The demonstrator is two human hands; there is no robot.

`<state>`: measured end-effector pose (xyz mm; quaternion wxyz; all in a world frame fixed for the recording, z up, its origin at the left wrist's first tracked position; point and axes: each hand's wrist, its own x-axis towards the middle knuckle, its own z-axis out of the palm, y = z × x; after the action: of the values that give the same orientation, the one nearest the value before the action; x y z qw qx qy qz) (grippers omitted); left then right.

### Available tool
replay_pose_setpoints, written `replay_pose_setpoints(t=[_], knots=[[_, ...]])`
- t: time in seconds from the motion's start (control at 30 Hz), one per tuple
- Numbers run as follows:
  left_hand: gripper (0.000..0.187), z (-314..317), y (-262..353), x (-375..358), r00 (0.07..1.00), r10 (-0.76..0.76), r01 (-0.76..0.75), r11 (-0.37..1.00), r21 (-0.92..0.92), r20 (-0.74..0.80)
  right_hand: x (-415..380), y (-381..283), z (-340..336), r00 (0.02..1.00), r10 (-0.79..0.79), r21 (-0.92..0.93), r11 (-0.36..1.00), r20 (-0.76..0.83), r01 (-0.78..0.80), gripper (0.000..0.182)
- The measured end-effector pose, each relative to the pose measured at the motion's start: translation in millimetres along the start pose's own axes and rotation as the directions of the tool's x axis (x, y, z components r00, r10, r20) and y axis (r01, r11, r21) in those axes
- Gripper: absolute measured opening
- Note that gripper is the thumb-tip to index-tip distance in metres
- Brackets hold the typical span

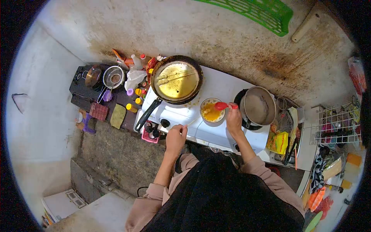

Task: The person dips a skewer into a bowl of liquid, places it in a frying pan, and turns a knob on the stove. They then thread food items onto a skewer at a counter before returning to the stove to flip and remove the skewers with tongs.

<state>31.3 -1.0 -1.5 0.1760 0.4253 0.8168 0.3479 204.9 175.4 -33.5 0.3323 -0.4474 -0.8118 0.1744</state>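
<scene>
My right hand (pixel 233 120) is closed around the handle of a red spoon (pixel 221 106), whose head is over a small patterned bowl (pixel 203 109) of yellow liquid that looks like beaten egg (pixel 210 113). Left of the bowl, my left hand (pixel 176 138) is closed in a pinch near the stove's front edge. What looks like a thin pale stick (pixel 190 123) pokes out from its fingertips, though it is faint. Behind that hand, a black frying pan (pixel 200 77) holds yellowish oil and thin sticks with food (pixel 165 81) on one end.
The white stove (pixel 215 86) bears the pan and, on the right, a grey pot (pixel 261 106). Bottles with yellow caps (pixel 131 108), a strainer (pixel 113 77) and a green cloth (pixel 118 116) lie to the left. A yellow packet (pixel 282 143) and wire rack (pixel 336 125) are at right.
</scene>
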Motion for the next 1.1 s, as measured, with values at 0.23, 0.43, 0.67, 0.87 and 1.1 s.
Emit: replay_pose_setpoints(t=[0.23,0.43,0.67,0.87,1.1], knots=[[0.026,1,3,-2,0.999,0.038,-0.038,0.999,-0.005,-0.035,-8,3,16,0.943,0.316,0.057,0.945,0.1,-0.323,0.023],[0.025,4,1,-2,0.998,0.051,-0.051,0.999,0.016,-0.042,-18,36,41,0.852,0.516,0.316,0.796,0.091,-0.516,0.028],[0.026,3,5,-4,0.996,0.056,-0.053,0.998,0.038,-0.065,-15,26,37,0.907,0.421,0.465,0.798,0.025,-0.383,0.031],[0.026,3,2,-4,0.999,0.03,-0.028,0.999,0.041,-0.034,-2,-5,9,0.995,0.101,0.227,0.969,-0.019,-0.094,0.021],[0.025,5,-2,-5,0.998,0.049,-0.05,0.998,-0.024,-0.047,7,-1,1,0.989,-0.074,0.162,0.985,0.125,0.053,0.02]])
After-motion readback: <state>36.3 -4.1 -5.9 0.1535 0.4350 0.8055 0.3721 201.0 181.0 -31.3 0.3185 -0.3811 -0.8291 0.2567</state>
